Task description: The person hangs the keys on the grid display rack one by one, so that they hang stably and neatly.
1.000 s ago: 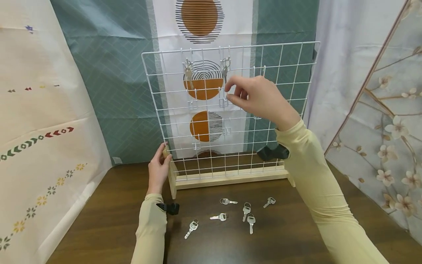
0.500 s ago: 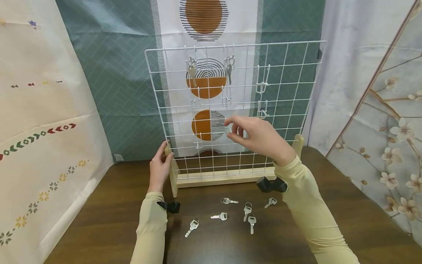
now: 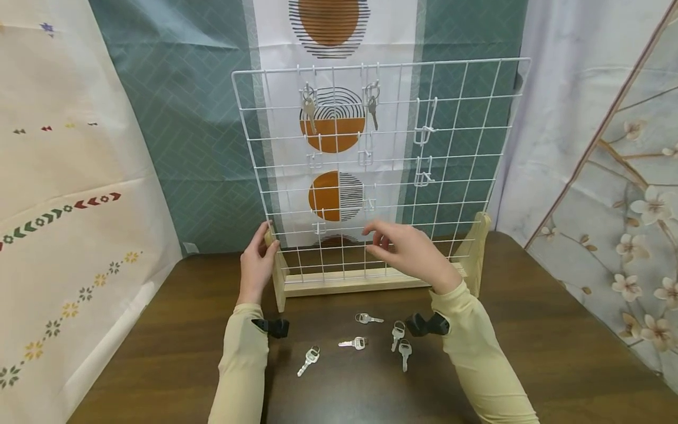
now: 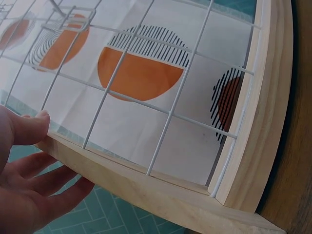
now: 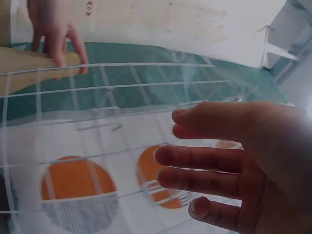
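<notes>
A white wire grid rack (image 3: 286,163) stands upright in a pale wooden base (image 3: 328,287). My left hand (image 3: 256,265) grips the base's left side post (image 3: 279,277); in the left wrist view its thumb lies on one side of the wood (image 4: 122,180) and the fingers on the other. My right hand (image 3: 410,253) is in front of the grid's lower part, fingers loosely bent, holding nothing. Two keys on rings hang from upper hooks, a left key (image 3: 309,112) and a right key (image 3: 373,109). Several white hooks (image 3: 424,176) lower down and to the right carry no key.
Several keys with rings lie on the brown table (image 3: 159,353): a left key (image 3: 309,360), a middle key (image 3: 353,343), a back key (image 3: 369,318) and two close together at the right, one a front key (image 3: 405,354). A patterned cloth (image 3: 201,118) hangs behind the grid.
My right hand has come down from beside the upper right key to the grid's lower part, its forearm now covering the rightmost table key. The left hand keeps its grip.
</notes>
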Available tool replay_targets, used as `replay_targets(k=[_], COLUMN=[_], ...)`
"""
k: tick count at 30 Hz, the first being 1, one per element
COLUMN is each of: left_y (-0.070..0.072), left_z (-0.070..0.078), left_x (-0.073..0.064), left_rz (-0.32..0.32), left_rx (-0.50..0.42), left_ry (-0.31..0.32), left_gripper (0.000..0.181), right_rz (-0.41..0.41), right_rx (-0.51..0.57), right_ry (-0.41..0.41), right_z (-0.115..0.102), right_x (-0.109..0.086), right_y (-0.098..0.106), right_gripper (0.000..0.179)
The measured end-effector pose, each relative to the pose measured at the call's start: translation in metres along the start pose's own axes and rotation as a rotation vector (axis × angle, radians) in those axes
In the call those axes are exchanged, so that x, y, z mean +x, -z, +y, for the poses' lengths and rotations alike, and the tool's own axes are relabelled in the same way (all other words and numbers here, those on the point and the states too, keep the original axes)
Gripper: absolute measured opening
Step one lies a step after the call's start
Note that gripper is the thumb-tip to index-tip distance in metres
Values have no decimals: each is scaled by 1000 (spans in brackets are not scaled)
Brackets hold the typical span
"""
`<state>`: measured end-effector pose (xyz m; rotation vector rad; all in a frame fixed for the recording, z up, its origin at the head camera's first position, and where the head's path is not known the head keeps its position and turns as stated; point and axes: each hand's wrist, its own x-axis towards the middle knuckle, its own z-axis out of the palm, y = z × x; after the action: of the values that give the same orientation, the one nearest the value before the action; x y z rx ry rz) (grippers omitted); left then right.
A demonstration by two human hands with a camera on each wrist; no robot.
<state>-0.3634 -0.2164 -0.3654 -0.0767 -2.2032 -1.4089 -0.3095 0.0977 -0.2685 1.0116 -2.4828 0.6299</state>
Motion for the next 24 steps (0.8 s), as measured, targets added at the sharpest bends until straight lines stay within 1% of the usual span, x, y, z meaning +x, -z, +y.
replay_targets(k=[5, 7, 11, 14, 17, 21, 24], left_y=[-1, -2, -2, -2, -1, -1, 0], left_z=[3, 3, 2, 1, 0, 0, 1], left_x=[4, 3, 1, 1, 0, -1, 0], left_rz=[3, 2, -3, 0, 7, 2, 0], left_rx=[-8, -3, 2, -3, 0, 21, 29], left_ry=[-15, -8, 6, 3, -5, -3, -4], left_gripper=[52, 52, 54, 53, 52, 53, 53], right_rz=[-33, -48, -107, -160, -245, -417, -509], right_rx=[27, 33, 27, 25, 41, 82, 108], right_ry=[-9, -13, -30, -22, 5, 38, 51], right_z=[8, 9, 10, 13, 19, 29, 36], right_x=[-3, -5, -8, -9, -9, -8, -6], right_y=[-17, -24, -37, -46, -55, -70, -83], right_gripper=[21, 19, 15, 13, 12, 11, 12])
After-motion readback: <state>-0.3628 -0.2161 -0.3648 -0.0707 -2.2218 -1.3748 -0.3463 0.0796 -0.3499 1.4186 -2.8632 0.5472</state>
